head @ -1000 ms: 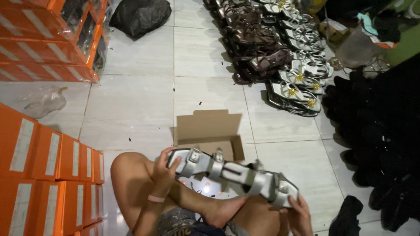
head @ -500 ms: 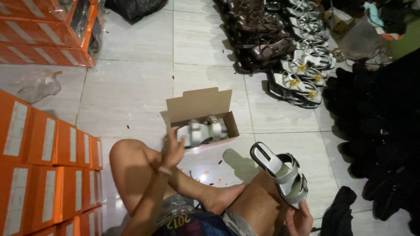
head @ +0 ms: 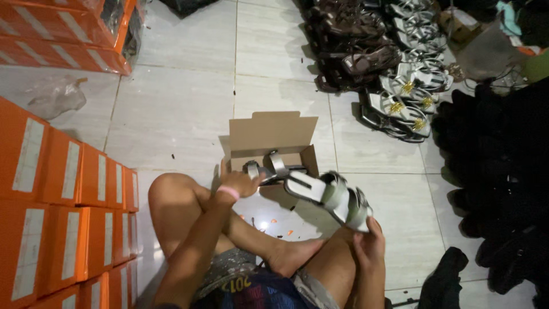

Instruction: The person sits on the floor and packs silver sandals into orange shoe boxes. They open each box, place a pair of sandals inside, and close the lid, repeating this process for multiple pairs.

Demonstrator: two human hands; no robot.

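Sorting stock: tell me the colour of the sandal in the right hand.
Silver sandal, clearest in the head view.

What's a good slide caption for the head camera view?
Seated on tile, left hand steadies a sandal in a cardboard box; right hand holds its silver mate.

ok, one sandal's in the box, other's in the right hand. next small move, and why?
Probably swing the right hand with the silver sandal into the open cardboard box, beside the sandal the left hand steadies there; it hovers just right of the box.

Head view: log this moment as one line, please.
left hand: on silver sandal in open cardboard box | right hand: holds second silver sandal beside box | left: orange boxes
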